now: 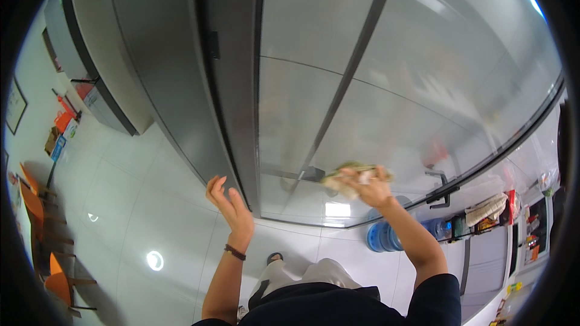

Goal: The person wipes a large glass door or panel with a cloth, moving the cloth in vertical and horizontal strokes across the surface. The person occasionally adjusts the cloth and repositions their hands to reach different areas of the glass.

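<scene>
My right hand [370,186] presses a crumpled, light yellowish cloth [344,185] against the lower part of a large glass door panel [399,127]; both are slightly blurred. The fingers are closed over the cloth. To the left, my left hand [231,206] is raised beside the grey door frame [241,115], its fingers apart and nothing in them. Whether its fingertips touch the frame I cannot tell. On the right edge of the glass is a dark door handle [444,190].
Blue water jugs [383,237] stand on the floor by my right forearm. A shelf with a folded cloth [486,210] and assorted goods lies farther right. Orange chairs [57,281] line the left side. White tiles [133,205] cover the floor.
</scene>
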`<control>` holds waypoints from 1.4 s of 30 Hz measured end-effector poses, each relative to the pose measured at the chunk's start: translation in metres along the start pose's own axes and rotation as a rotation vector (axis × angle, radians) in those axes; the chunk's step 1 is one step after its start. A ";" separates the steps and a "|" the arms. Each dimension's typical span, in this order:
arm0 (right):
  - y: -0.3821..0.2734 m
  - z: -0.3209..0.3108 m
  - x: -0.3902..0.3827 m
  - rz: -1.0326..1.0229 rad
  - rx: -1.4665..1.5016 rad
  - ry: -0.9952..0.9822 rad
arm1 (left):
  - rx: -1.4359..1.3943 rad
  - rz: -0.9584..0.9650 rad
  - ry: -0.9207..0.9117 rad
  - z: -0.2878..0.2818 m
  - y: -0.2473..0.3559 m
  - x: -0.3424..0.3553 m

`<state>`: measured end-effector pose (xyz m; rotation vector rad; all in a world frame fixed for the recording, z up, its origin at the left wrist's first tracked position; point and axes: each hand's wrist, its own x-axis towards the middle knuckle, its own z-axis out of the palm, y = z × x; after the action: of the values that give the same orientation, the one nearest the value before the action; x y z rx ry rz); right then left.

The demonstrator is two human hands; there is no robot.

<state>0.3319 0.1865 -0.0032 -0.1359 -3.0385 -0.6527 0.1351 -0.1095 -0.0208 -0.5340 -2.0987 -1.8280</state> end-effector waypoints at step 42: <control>0.215 -0.026 -0.131 1.102 0.110 1.582 | 0.291 0.329 0.520 0.085 -0.013 0.138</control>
<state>0.4820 0.3606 0.1018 -0.7411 -1.1609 -0.2083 0.0084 -0.0159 0.0197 -0.2686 -1.7513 -1.2771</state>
